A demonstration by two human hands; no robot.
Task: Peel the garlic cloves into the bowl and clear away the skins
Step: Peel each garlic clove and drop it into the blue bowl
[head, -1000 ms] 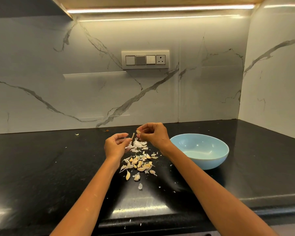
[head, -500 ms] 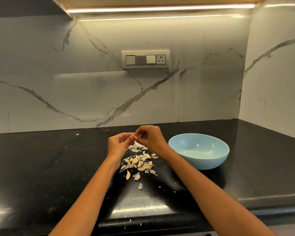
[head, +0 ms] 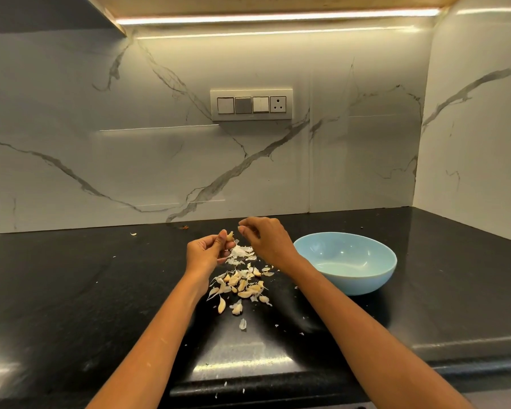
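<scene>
While left hand [head: 205,253] pinches a garlic clove [head: 229,236] | right hand [head: 266,239] just right, fingers curled, grip unclear | clove pile [head: 242,286] near | blue bowl [head: 345,262] right, on black counter [head: 71,290]

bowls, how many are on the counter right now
1. The light blue bowl sits on the black counter, to the right of the garlic pile and beside the right forearm. No other bowl shows.

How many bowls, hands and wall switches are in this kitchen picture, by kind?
Blue bowl: 1
Hands, left hand and right hand: 2
Switches on the wall panel: 3
Socket: 1
Total: 7
</scene>
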